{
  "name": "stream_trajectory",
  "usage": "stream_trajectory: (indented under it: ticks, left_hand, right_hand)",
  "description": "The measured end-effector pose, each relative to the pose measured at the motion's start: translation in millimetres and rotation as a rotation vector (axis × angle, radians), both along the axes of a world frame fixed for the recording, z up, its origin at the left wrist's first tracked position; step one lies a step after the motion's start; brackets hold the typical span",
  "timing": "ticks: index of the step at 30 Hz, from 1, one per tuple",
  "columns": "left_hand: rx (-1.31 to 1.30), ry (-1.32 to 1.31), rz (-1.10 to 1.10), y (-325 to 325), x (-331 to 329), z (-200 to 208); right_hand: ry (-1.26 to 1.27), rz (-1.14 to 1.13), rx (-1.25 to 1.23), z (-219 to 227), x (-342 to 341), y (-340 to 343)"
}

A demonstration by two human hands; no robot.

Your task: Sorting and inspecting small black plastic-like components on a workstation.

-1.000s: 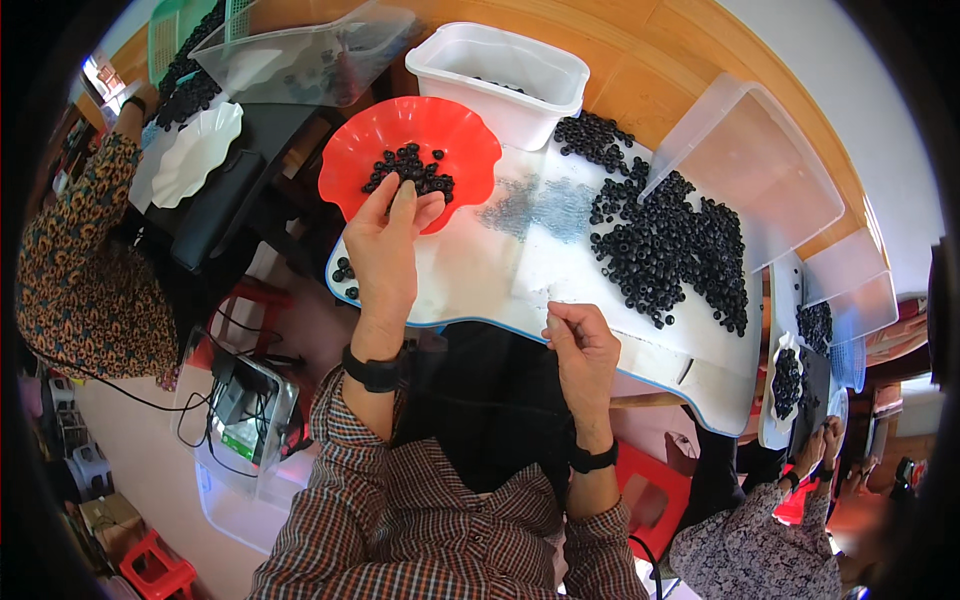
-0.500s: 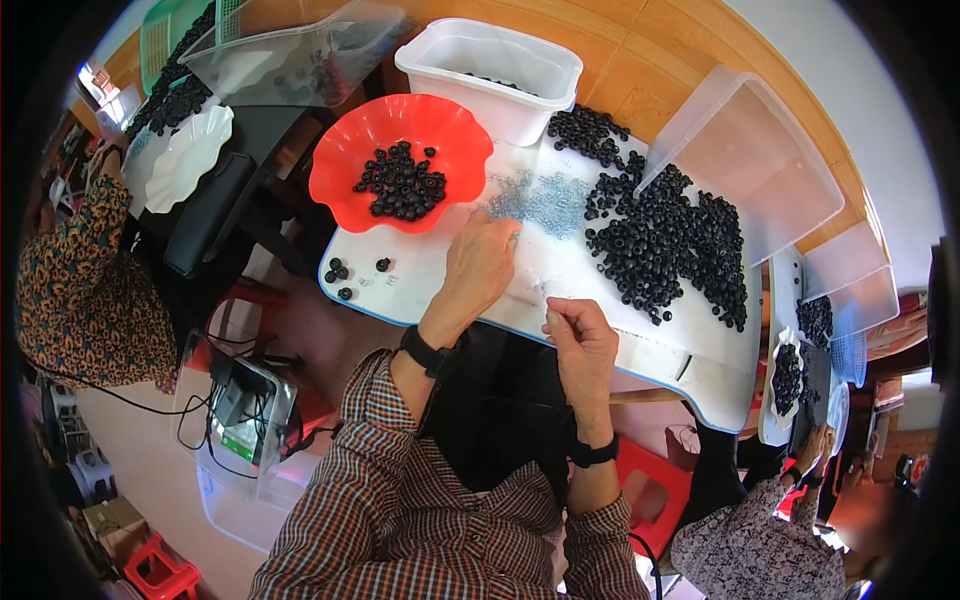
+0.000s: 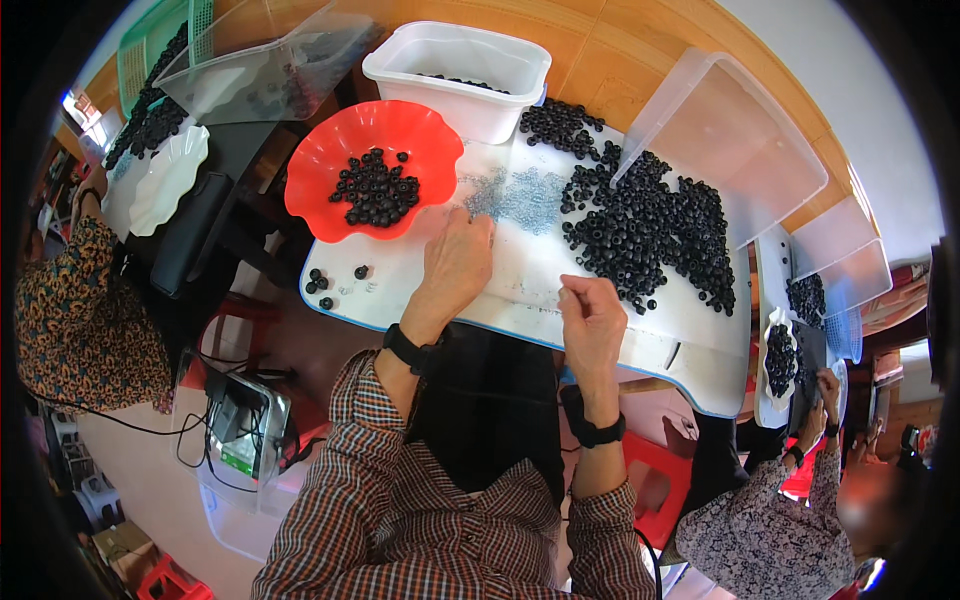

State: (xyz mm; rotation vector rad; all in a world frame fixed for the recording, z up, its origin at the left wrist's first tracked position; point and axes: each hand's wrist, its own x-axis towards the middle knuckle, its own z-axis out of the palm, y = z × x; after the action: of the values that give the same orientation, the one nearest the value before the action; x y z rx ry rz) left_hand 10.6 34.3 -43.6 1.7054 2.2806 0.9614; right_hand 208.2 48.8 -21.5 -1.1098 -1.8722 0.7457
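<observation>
Your white table, edged in blue, stood against a wooden wall panel. A white tub, a scalloped red bowl and a clear bin ranged along its far side. A co-worker in a patterned top sat to your left, another person to your right.

Your left hand bent down at the near left edge of the clear pieces; its fingertips were hidden, so whether it grasped one could not be told. Your right hand was pinched, thumb to forefinger, below the heap of black pieces and apart from it; whether anything sat in that pinch was too small to see.

The patch of clear pieces stretched left to right, between bowl and heap; single pieces were too tiny to show an axis. The black ones were round, their holes facing various ways.
</observation>
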Motion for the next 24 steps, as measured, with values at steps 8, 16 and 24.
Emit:
stream_trajectory:
  ticks: [8, 16, 24]
  left_hand:
    - [0.155, -0.134, -0.075, -9, -4, -6]
    - [0.156, -0.356, -0.174, -19, 12, 5]
    - [0.207, -0.237, -0.156, -19, 18, -2]
  right_hand:
    - [-0.26, -0.073, 0.315, -10, 3, 27]
    - [-0.114, -0.113, 0.064, -5, 0, 27]
    - [-0.077, -0.157, 0.14, -9, 5, 19]
